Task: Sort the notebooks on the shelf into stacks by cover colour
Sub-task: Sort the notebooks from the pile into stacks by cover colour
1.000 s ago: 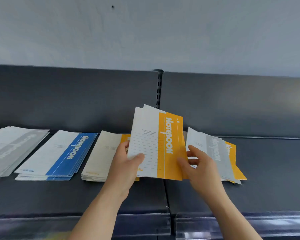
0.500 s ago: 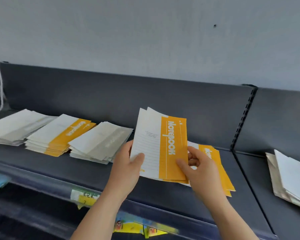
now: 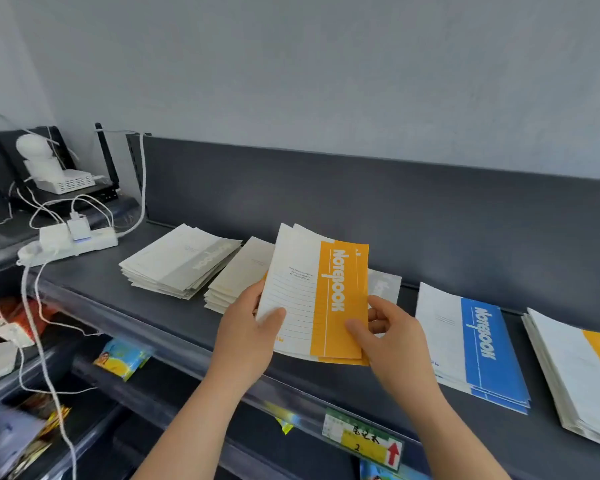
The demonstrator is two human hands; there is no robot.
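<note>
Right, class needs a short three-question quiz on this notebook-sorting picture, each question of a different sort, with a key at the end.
1. True or false: the left hand and the right hand both grip the orange-banded paper notebooks.
2. Which of these stacks lies on the dark grey metal shelf to the right of the held notebooks? A. green-banded B. blue-banded C. red-banded
3. Fill in: the white plastic power strip lies at the shelf's ___ end.
Key: 1 true; 2 B, the blue-banded notebook stack; 3 left.
</note>
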